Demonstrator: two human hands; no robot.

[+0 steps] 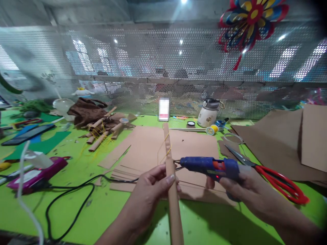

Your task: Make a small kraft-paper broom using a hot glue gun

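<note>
My left hand (155, 190) is closed around a long rolled strip of brown paper (172, 197), thumb on top. The strip points away from me, and its far part lies flatter, with a thin yellow thread (168, 136) looped across it. In my right hand (245, 190) is a blue hot glue gun (209, 166) with a small red light lit. Its nozzle is at the right edge of the strip, just beyond my left fingers. Beneath both hands lie stacked sheets of brown paper (194, 146) and several cut strips.
Red-handled scissors (278, 183) and dark brown sheets (276, 143) lie to the right. Behind are a yellow thread spool (212, 129) and a white bottle (208, 114). Rolled paper tubes (99, 139) lie left, near a purple power strip (38, 175) and a looping black cord (89, 197).
</note>
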